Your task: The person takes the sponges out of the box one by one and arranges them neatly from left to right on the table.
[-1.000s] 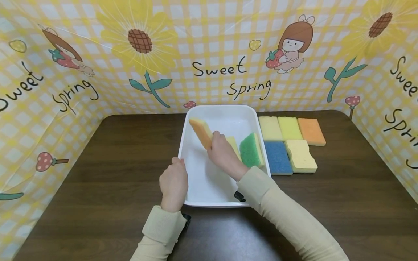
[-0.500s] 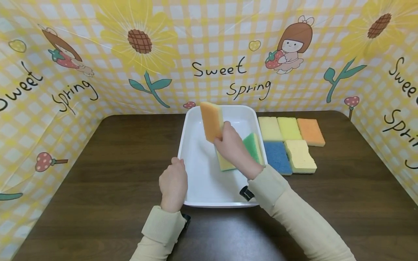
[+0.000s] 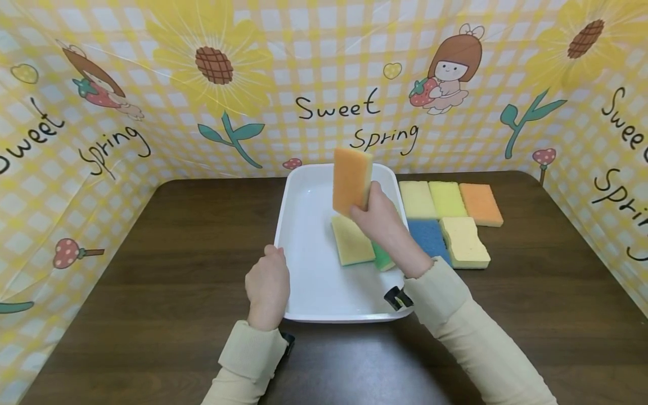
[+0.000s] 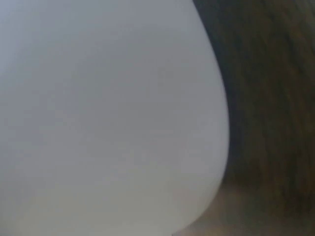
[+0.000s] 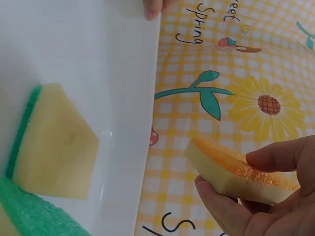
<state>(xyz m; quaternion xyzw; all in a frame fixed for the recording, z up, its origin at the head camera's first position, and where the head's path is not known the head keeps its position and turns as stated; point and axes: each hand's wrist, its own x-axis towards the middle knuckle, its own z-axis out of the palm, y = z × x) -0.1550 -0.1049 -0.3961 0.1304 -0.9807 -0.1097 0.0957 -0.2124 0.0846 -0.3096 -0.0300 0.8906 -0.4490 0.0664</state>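
Sponges (image 3: 352, 241), two, in white tray (image 3: 310, 284)

Rough-faced sponge (image 5: 229, 169), glossy tray (image 3: 314, 275), probably plastic

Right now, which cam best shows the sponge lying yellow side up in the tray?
Right wrist: the sponge appears large there, its yellow face and green edge clear. Head shows it smaller, partly behind the right hand. Left wrist shows none of it.

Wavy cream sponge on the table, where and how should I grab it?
On the wavy sponge, probably pinch the near right corner, coming from the right: it lies flat, its near and right edges are exposed, while the blue sponge crowds its left.
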